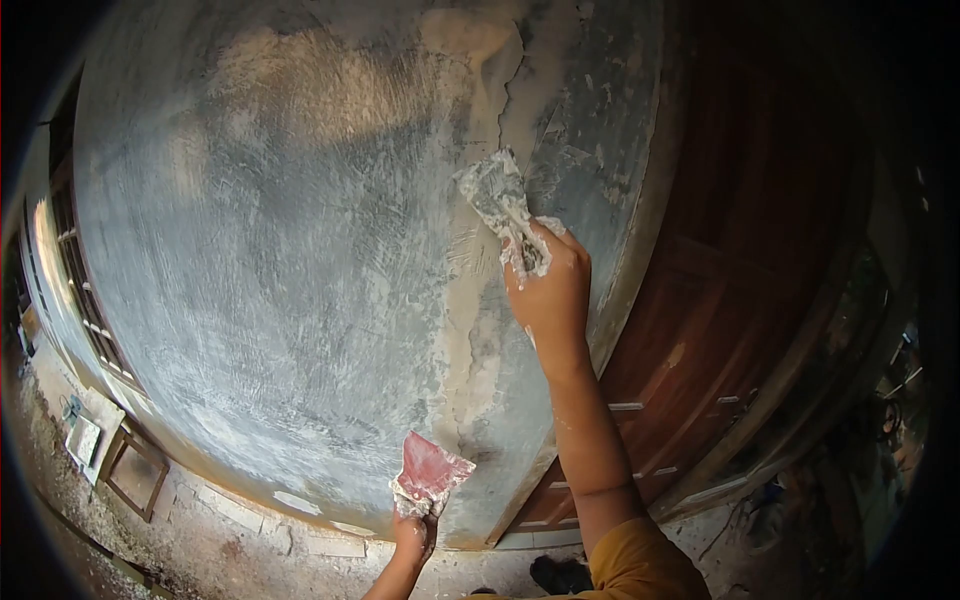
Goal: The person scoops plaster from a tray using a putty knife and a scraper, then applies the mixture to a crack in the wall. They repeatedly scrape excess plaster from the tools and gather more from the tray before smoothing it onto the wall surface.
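Note:
My right hand (552,277), smeared with pale paste, is closed on a paste-covered scraper (495,190). The scraper's blade lies against the grey wall (290,230), over a vertical strip of beige filler (462,330) beside a jagged crack. Lower down, my left hand (413,532) grips a red scraper (430,468) by its paste-caked lower end. The red blade points up and has pale paste along its edges. It is held near the wall's lower part; whether it touches the wall I cannot tell.
A reddish-brown wooden door (700,300) in its frame stands to the right. Barred windows (80,270) line the far left. At lower left, a wooden frame (135,474) leans near a pale board (84,440). Dark footwear (560,575) shows at the bottom.

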`<state>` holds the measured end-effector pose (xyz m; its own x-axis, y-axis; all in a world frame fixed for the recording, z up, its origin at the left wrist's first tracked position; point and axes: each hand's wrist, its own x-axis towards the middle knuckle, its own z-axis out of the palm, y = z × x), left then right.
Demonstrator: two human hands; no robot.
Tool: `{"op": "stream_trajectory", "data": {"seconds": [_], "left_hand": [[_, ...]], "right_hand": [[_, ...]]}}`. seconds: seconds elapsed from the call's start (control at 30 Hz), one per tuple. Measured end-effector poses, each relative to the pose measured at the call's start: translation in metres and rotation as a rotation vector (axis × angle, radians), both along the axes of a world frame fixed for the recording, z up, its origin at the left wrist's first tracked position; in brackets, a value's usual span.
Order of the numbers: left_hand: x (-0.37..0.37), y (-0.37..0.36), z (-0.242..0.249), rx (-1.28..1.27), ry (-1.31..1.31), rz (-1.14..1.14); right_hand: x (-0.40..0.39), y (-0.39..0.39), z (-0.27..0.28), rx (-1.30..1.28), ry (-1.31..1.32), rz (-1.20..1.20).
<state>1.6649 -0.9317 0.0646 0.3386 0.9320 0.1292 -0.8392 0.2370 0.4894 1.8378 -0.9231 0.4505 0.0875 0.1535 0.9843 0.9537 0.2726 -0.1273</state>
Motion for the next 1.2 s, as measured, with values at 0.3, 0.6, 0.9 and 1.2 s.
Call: {"op": "stream_trajectory", "data": {"seconds": [0.3, 0.6, 0.9, 1.2], "left_hand": [[0.006, -0.004, 0.012, 0.052, -0.02, -0.089], [0.009, 0.007, -0.023, 0.027, -0.014, -0.065], [0.006, -0.008, -0.004, -0.026, 0.021, -0.062], [-0.011, -0.014, -0.01, -0.096, 0.036, -0.009]], "right_hand": [[0.027, 0.035, 0.208, 0.188, -0.137, -0.142], [0.051, 0.025, 0.185, 0.15, 0.225, -0.028], [0.028, 0.031, -0.011, 0.012, 0.395, 0.01], [-0.014, 0.008, -0.227, -0.264, 0.514, 0.021]]}}
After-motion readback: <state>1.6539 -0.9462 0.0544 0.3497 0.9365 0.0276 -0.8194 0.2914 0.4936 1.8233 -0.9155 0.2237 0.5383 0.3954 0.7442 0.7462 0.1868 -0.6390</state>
